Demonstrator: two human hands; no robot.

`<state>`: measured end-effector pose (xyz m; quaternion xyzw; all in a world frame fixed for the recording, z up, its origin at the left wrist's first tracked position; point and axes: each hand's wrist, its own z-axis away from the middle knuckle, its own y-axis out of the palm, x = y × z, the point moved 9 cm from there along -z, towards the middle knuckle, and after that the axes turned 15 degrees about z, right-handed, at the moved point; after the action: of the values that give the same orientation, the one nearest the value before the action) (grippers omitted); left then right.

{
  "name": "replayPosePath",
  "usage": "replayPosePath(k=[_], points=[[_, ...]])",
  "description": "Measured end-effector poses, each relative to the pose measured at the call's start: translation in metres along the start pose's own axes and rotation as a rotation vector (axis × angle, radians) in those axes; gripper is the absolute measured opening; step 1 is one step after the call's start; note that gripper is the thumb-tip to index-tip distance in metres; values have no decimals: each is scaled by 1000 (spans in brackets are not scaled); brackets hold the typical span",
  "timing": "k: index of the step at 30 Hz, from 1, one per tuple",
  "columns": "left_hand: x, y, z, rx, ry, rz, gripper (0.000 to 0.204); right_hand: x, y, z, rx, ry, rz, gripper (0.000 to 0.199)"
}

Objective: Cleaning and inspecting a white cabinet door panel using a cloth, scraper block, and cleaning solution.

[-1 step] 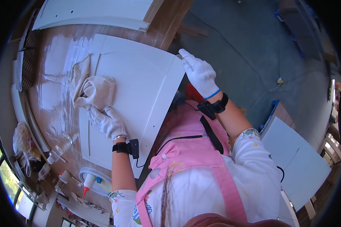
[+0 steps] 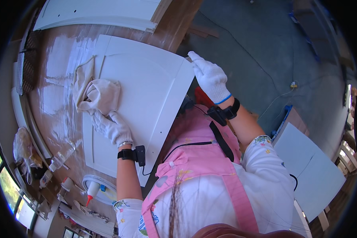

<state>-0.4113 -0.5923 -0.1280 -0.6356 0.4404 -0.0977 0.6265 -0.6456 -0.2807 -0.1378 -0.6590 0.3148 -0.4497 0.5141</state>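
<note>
A white cabinet-door-like panel (image 2: 142, 79) with grooves near its edges lies on the table in front of me. On its left part rests a crumpled beige cloth (image 2: 103, 95), which hangs past the panel's edge. My left hand (image 2: 113, 127), in a white knit glove, lies on the panel, fingers stretched out and touching the cloth's near edge. At the panel's far right corner is my right hand (image 2: 211, 77), gloved too, its fingers pressed together. A small greyish piece shows by its fingertips; I cannot make out what it is.
Another white panel (image 2: 103, 14) lies at the far end of the plastic-covered table (image 2: 55, 67). A red-tipped glue bottle (image 2: 92, 190) stands in a round white container (image 2: 107, 197). Left lies a plastic bag (image 2: 23, 148). A white board (image 2: 309, 170) stands at right; a cable crosses the floor.
</note>
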Motion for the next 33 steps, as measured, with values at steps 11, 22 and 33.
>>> replayPosePath(k=[11, 22, 33], points=[[5, 1, 0, -20, 6, 12, 62, 15, 2, 6, -14, -145, 39, 37], [3, -1, 0, -33, -10, -6, 62, 10, -3, 0, -61, -120, 88, 42], [6, -1, 0, -45, -3, -12, 61, 19, -5, 0, -113, -203, 223, 38]])
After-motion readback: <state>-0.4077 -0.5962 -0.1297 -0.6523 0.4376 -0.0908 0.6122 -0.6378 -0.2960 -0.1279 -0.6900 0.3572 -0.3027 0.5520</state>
